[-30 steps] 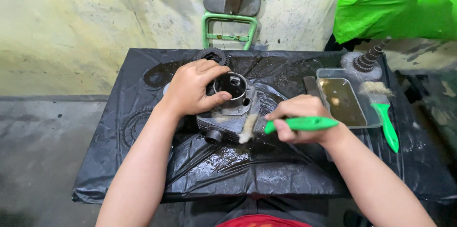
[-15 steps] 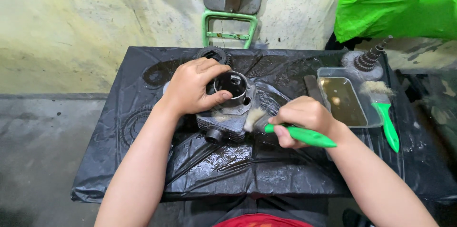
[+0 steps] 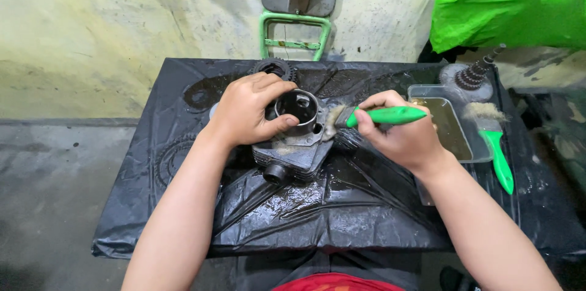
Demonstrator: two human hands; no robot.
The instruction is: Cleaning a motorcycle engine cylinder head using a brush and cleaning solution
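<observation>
From the head camera, a grey metal engine cylinder (image 3: pixel 294 144) sits near the middle of a table draped in glossy, crumpled black plastic sheet (image 3: pixel 342 205) that is wet in patches. The cylinder is a blocky cast part with fine cooling fins along its near side, a round open bore facing up, and a short dark tubular port sticking out from its near face toward the person. Its bore axis stands roughly upright.

The left hand (image 3: pixel 250 111) wraps over the far left side of the cylinder, thumb pressed on the rim of the bore and fingers curled over the top, clenched on the part. The right hand (image 3: pixel 400 135), just right of the cylinder, is closed around the smooth green plastic handle of a paintbrush (image 3: pixel 372 116). The brush lies nearly level, its long axis running left to right, and its pale, matted bristles point left and touch the cylinder's right edge at the rim.

Right of the cylinder, beyond the right hand, lies a shallow clear plastic tray (image 3: pixel 482 147) holding murky brownish liquid. A second green-handled brush (image 3: pixel 493 138) rests on the tray's right edge, frayed bristles away from the person and handle toward them. Behind the tray stands a stepped gear shaft (image 3: pixel 473 74) on a round grey part. A dark toothed sprocket (image 3: pixel 273 67) lies just behind the left hand. Behind the table, a green metal frame (image 3: pixel 294 33) stands against a stained, rough, pale wall, and a bright green cloth (image 3: pixel 513 4) hangs to the right.
</observation>
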